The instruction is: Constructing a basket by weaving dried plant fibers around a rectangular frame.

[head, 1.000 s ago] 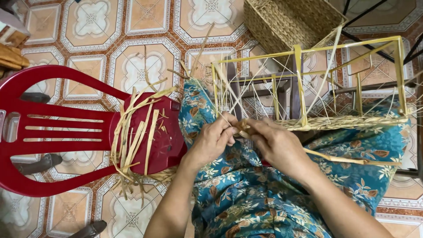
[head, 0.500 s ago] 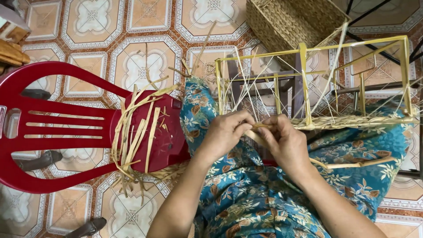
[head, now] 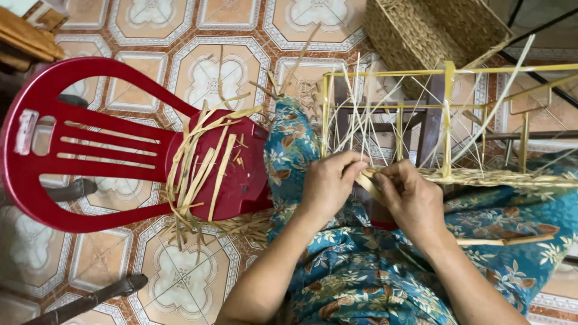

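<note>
My left hand (head: 328,183) and my right hand (head: 412,198) meet over my lap, both pinching the same flat straw strand (head: 368,182) at the near edge of a yellow metal frame (head: 448,108). The frame rests on my knees, which are covered by blue floral cloth (head: 361,271). A woven band of straw (head: 500,177) runs along the frame's lower bar to the right of my hands. Thin upright strands (head: 361,114) rise through the frame.
A red plastic chair (head: 108,144) lies to my left with a bundle of straw strips (head: 201,165) on its seat. A finished woven basket (head: 430,30) stands at the top on the patterned tile floor (head: 180,277). Wooden pieces (head: 27,36) sit top left.
The camera has tilted slightly, shifting the scene. My hands have stayed together on the strand, fingers working at the frame's edge and moving a little to the right.
</note>
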